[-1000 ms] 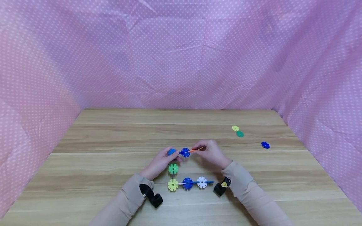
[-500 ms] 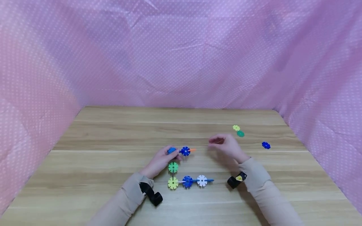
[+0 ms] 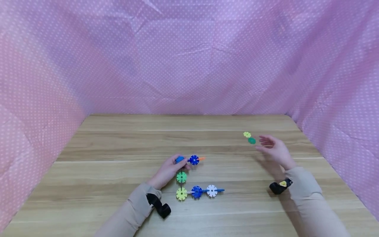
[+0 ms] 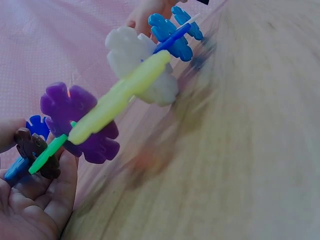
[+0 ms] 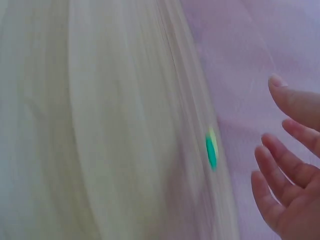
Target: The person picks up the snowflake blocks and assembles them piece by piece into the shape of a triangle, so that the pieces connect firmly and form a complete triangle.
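Note:
My left hand (image 3: 168, 169) pinches a light blue snowflake disc (image 3: 179, 159), the upper-left corner of a C-shaped chain of interlocking discs. Running right from it are a dark blue disc (image 3: 194, 160) and an orange disc (image 3: 202, 159) seen edge-on. Below come a green disc (image 3: 181, 177) and a yellow disc (image 3: 181, 194), then a blue disc (image 3: 196, 192) and a white disc (image 3: 211, 191). Brown (image 4: 37, 152) and purple (image 4: 80, 122) discs show in the left wrist view. My right hand (image 3: 275, 151), fingers apart, hovers right of a loose green disc (image 3: 252, 141), holding nothing.
A loose yellow disc (image 3: 247, 134) touches the green one on the wooden table (image 3: 118, 138). Pink dotted cloth (image 3: 189, 65) hangs round the back and sides. Each wrist wears a black camera strap (image 3: 279, 187).
My right hand has let go of the orange disc and moved right across the table, now covering the spot where a loose blue disc lay. The left hand keeps its hold on the chain.

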`<state>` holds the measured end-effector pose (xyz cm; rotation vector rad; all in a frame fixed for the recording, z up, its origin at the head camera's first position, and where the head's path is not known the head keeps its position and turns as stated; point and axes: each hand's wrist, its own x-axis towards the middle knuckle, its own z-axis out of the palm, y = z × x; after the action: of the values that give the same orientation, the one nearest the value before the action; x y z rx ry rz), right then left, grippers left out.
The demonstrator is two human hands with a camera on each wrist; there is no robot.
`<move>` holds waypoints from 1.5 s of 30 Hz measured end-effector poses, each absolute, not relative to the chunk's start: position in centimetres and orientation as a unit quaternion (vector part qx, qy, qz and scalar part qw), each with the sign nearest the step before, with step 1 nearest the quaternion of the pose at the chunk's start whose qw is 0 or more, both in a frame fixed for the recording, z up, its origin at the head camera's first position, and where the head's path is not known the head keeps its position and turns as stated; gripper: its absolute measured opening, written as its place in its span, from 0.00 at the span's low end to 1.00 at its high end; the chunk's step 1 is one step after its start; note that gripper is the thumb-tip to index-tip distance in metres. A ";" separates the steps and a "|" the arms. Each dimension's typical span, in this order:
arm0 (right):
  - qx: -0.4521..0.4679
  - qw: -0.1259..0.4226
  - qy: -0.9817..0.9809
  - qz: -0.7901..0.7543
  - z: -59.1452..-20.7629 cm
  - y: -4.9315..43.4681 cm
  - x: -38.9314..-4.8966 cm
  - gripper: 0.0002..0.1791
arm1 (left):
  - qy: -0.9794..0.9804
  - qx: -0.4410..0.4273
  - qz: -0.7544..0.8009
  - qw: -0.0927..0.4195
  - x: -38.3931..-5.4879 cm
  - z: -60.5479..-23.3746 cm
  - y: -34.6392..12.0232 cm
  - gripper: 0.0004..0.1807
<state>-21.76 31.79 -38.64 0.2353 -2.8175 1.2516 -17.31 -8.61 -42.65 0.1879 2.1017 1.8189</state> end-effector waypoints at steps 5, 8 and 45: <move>0.028 0.021 -0.937 0.347 -38.3 35.2 -21.6 0.35 | 0.748 0.074 0.636 0.173 -17.3 -42.8 -8.6 0.20; -0.004 0.001 -0.944 0.331 -38.5 36.7 -21.5 0.37 | 0.739 0.084 0.645 0.175 -17.3 -42.9 -8.6 0.20; -0.054 -0.011 -0.959 0.278 -40.0 37.6 -21.9 0.23 | 0.743 0.082 0.645 0.159 -17.1 -42.5 -8.7 0.18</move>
<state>-21.90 37.58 -40.03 -0.1717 -3.0343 0.8783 -17.15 -8.74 -42.53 0.2337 2.1236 1.8430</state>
